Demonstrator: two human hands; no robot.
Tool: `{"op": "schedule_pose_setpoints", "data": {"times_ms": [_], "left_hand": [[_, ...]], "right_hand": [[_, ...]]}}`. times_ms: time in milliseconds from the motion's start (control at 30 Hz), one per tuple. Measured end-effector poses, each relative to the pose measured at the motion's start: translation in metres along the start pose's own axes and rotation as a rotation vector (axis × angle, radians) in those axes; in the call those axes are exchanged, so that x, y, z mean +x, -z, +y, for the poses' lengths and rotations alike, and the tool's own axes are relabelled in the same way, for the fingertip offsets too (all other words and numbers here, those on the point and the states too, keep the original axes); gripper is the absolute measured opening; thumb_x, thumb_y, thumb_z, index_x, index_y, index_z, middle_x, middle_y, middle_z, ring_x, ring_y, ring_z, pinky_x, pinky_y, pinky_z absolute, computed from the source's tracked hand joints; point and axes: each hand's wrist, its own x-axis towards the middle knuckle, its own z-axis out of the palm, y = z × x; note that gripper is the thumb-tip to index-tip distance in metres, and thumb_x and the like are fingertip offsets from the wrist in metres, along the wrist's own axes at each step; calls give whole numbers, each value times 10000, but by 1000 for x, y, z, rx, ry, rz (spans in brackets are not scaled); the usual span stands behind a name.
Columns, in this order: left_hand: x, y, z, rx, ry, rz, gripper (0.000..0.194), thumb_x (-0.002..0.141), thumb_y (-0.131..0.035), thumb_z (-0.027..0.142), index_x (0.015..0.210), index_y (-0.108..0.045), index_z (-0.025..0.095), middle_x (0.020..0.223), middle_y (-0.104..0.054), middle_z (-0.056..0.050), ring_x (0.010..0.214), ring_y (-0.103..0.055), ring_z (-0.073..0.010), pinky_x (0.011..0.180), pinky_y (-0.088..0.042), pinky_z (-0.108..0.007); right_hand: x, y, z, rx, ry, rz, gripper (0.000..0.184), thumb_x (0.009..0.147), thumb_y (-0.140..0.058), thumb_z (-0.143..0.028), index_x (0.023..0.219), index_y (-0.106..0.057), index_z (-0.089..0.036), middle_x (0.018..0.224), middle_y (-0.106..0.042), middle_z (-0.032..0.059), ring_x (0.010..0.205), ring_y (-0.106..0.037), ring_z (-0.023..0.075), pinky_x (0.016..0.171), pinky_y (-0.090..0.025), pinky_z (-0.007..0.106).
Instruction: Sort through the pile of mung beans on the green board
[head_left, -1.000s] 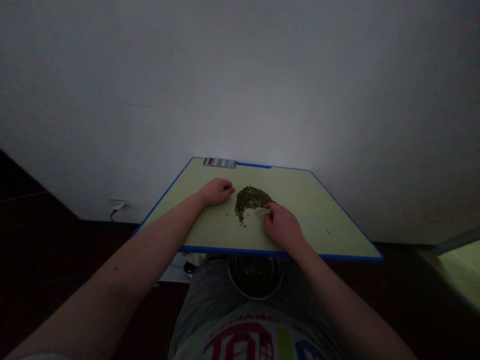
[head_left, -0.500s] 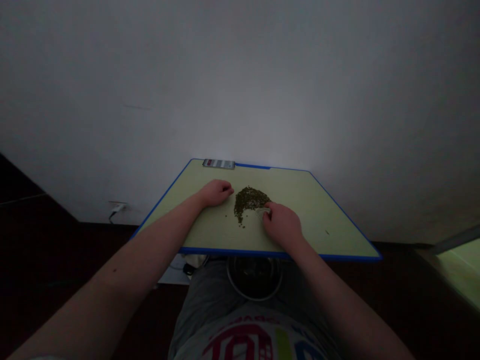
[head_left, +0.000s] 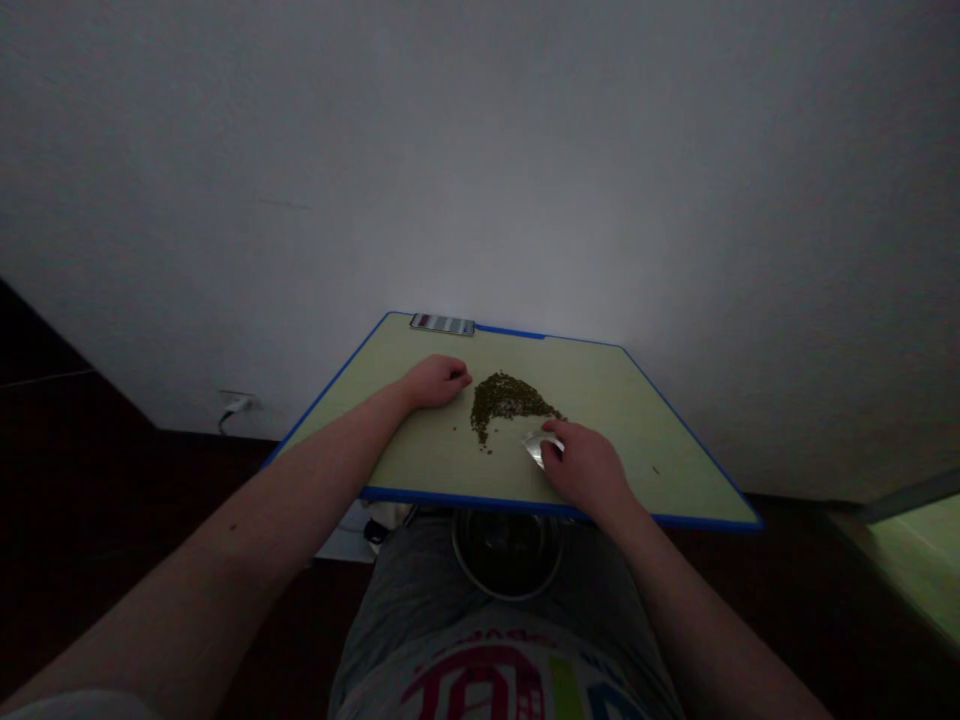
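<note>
Small olive-green grains, like mung beans (head_left: pixel 501 392), lie in a curved heap on the pale board (head_left: pixel 420 460) with a blue rim. Left of the heap, my left hand (head_left: pixel 438 381) rests on the board with its fingers curled in and nothing visible in them. My right hand (head_left: pixel 586 462) is closed on a small, thin, shiny dish-like piece (head_left: pixel 534 447), pinched between thumb and fingers just below the heap's right end. Its far side is hidden by my fingers, and the dim light blurs its exact kind.
A phone (head_left: pixel 442 324) lies at the board's back left edge, close to the wall (head_left: pixel 525 170). Below the front edge, a metal bowl (head_left: pixel 507 590) sits on my lap. A plug (head_left: pixel 238 404) is in the wall socket at left. A dark fleck (head_left: pixel 656 470) lies at the board's right.
My right hand has drawn back toward me and slightly right, away from the heap, with the shiny piece tilted to show more of its face. My left hand stays put.
</note>
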Motion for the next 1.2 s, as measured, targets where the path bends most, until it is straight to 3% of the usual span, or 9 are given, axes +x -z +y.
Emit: {"op": "schedule_pose_setpoints", "data": {"times_ms": [167,500,967,1200], "left_hand": [[-1,0,1,8,7,3,338,789,-401,398,661,-592,151,598,-549,-22,545,-419,-110,526,-266,-243],[-1,-1,-1,-7,-4,7,335,787,-405,393,649,-589,150,581,-540,-20,533,-413,-109,519,-266,-245],[0,0,0,0,-1,11,330,781,-410,396,636,-583,155,571,-530,-20,533,-406,-112,517,-254,-247],[-1,1,0,-6,-9,8,335,784,-402,396,640,-585,154,570,-520,-17,532,-400,-112,518,-249,-249]], "right_hand": [[10,1,-19,95,177,-36,308,805,-437,-243,1077,-567,-181,995,-633,76,900,-561,191,807,-365,286],[24,-3,-26,220,323,-90,296,819,-423,-180,1084,-554,-186,1060,-599,67,995,-519,160,877,-337,279],[9,-5,-29,267,294,-89,283,817,-428,-210,1071,-548,-178,1007,-614,63,926,-536,157,838,-354,268],[3,-6,-36,193,181,-53,287,812,-427,-240,1064,-550,-180,967,-632,65,853,-564,181,780,-370,274]]}}
